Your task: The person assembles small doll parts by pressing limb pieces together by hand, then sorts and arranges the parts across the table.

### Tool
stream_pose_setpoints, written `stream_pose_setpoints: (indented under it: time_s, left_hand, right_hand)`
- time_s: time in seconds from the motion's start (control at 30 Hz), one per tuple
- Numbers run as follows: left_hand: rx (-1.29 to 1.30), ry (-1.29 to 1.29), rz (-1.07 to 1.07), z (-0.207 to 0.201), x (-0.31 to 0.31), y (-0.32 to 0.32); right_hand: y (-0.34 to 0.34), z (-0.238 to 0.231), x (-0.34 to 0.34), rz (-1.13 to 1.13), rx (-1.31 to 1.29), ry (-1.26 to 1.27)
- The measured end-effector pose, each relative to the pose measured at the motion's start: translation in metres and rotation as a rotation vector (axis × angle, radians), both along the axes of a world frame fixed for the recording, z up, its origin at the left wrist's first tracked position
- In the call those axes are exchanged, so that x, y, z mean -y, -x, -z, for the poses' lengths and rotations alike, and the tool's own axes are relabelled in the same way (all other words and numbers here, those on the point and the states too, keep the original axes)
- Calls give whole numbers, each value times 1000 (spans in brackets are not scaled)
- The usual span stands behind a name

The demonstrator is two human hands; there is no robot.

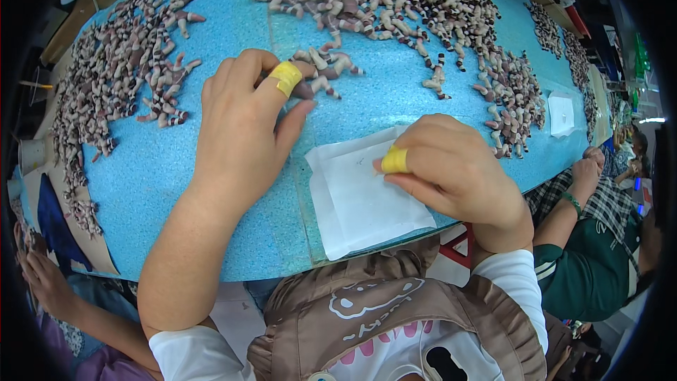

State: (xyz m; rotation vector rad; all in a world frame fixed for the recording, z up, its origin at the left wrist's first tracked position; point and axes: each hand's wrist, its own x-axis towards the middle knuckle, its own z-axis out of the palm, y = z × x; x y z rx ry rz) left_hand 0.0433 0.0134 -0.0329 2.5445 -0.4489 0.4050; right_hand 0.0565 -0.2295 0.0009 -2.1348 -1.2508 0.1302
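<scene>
My left hand [243, 123], with yellow tape round the index finger, reaches over the blue tabletop [211, 219]. Its thumb and index finger close on a small mauve figure piece [302, 90]. A few more small striped, cream-and-mauve figure pieces [338, 63] lie against those fingertips. My right hand [451, 169], also taped in yellow on the index finger, is pinched over a white paper sheet [345, 212] with folded-up edges. Whatever sits in that pinch is too small or hidden to make out. Tiny dark specks [360, 162] show on the paper.
Large heaps of similar pieces cover the left side [106, 77] and the far side [423, 0]. A smaller white tray [562, 114] is at the right. Co-workers' hands appear at the left [46, 279] and right [585, 173]. A cup [32, 155] stands at the left edge.
</scene>
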Motion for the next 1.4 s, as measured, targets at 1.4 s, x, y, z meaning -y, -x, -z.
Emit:
stream_pose_setpoints:
  time_s: [1.4]
  left_hand:
    - [-504,560,333,-31,15,41]
  right_hand:
    - [8,-3,-9,100,-19,-300]
